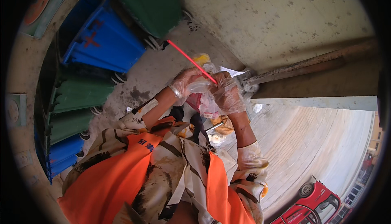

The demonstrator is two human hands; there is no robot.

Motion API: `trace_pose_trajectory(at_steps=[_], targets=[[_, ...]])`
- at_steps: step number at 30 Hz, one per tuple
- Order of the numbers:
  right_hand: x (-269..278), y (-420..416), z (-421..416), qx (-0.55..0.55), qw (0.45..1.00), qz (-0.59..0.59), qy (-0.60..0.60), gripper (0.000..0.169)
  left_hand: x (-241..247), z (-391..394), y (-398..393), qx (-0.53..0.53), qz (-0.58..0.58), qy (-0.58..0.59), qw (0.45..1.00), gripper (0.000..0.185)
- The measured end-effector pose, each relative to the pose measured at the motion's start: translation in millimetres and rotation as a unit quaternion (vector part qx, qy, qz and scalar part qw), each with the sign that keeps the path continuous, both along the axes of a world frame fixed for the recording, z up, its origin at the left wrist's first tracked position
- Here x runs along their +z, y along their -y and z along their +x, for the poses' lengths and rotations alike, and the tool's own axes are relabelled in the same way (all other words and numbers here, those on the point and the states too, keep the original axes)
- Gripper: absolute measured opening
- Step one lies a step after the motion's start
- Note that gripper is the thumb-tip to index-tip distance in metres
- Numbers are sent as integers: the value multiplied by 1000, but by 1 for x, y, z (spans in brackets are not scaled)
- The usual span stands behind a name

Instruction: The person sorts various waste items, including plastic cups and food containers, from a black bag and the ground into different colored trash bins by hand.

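Note:
Both of my hands wear thin clear plastic gloves and are close together in front of me. My left hand [185, 83] grips a clear plastic cup [198, 87] by its side; its round rim faces my right hand, and much of it is hidden. The fingers of my right hand [226, 94] are closed on the lower end of a long red drinking straw [191, 60], which slants up and left across the cup. Just below and behind the hands are crumpled clear plastic bags [209, 105] and a yellow item in clear wrap [201, 59].
Blue wheeled bins [107, 37] and green wheeled bins [82, 97] line the left. A stained wall [281, 19] stands ahead, with a wooden pole [305, 62] along it. An orange-brown bag [224, 124] lies by my feet. A red car [311, 205] is parked at lower right.

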State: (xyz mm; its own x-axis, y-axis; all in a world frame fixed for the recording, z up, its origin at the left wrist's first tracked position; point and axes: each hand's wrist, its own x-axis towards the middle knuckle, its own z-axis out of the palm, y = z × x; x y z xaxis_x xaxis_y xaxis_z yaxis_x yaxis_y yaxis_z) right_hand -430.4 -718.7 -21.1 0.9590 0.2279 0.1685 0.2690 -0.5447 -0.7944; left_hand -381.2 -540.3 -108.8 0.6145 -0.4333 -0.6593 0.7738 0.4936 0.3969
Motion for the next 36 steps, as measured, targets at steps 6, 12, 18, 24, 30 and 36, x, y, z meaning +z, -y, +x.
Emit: trace_pose_trajectory(at_steps=[6,12,18,24,30,36], targets=[[-5,-3,-3,13,999,-40,23,25,6,0,-2,-16,18,7,1000,28],[-1,-13,-9,-12,998,-51,43,23,0,3,-1,-40,-10,31,999,30],[4,-13,-18,-22,995,-79,63,27,-25,-4,-8,-80,49,158,983,36],[2,-11,-18,7,992,-109,65,25,-5,-4,-9,-41,-175,-39,983,38],[-1,-18,-30,-6,995,-103,17,28,-3,-7,-16,-54,-217,-16,975,39],[5,-29,-28,-51,989,-139,27,26,-16,-4,-20,-66,-241,-14,968,39]])
